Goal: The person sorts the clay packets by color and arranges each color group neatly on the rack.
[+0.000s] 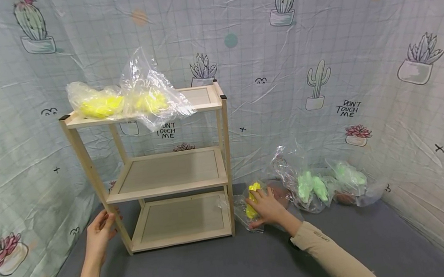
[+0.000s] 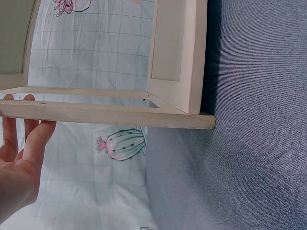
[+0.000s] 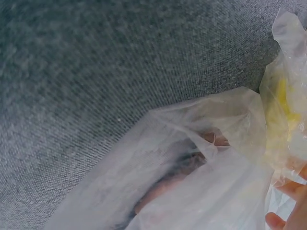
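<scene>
My left hand (image 1: 100, 230) holds the front left post (image 2: 96, 114) of a small wooden shelf rack (image 1: 166, 191), low down near the bottom shelf. In the left wrist view the fingertips (image 2: 29, 97) show past the post's far edge. To the right of the rack, my right hand (image 1: 268, 206) reaches over a clear plastic bag with something yellow (image 1: 254, 188) inside. Its fingers are spread and touch the bag; thumb and fingers stand apart in the right wrist view. The yellow content (image 3: 283, 108) is blurred by the plastic, so its kind cannot be told.
Two clear bags with yellow contents (image 1: 102, 105) lie on the rack's top shelf, one overhanging its front edge. Right of my right hand lie bags with pale green pieces (image 1: 311, 186) and a reddish-brown item (image 1: 281, 193). A cactus-print curtain (image 1: 253, 52) surrounds the grey cloth surface (image 1: 204, 273).
</scene>
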Action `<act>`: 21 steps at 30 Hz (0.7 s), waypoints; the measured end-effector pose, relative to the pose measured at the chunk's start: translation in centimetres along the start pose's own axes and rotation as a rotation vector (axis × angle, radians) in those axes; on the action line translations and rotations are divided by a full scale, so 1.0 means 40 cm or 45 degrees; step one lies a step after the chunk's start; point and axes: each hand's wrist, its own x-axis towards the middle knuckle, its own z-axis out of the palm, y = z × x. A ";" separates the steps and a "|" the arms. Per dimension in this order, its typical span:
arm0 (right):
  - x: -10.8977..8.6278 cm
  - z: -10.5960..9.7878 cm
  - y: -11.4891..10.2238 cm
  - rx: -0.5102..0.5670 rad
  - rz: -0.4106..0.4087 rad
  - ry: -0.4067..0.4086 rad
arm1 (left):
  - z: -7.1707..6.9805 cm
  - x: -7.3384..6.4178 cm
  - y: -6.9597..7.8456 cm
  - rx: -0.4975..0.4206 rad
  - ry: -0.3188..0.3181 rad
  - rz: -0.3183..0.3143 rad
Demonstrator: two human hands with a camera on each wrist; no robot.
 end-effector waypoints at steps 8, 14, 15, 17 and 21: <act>0.001 -0.003 -0.002 -0.014 -0.001 -0.070 | 0.019 -0.021 0.040 0.039 0.005 0.009; -0.001 -0.001 0.000 -0.004 -0.006 -0.077 | 0.067 -0.078 0.172 0.233 0.037 -0.011; -0.002 0.000 0.000 -0.008 -0.006 -0.077 | 0.066 -0.077 0.170 0.232 0.037 -0.011; -0.003 0.001 0.001 -0.019 -0.008 -0.070 | 0.055 -0.064 0.140 0.160 0.029 -0.002; -0.002 0.004 0.001 -0.032 -0.020 -0.054 | 0.018 -0.020 0.034 -0.025 0.008 0.049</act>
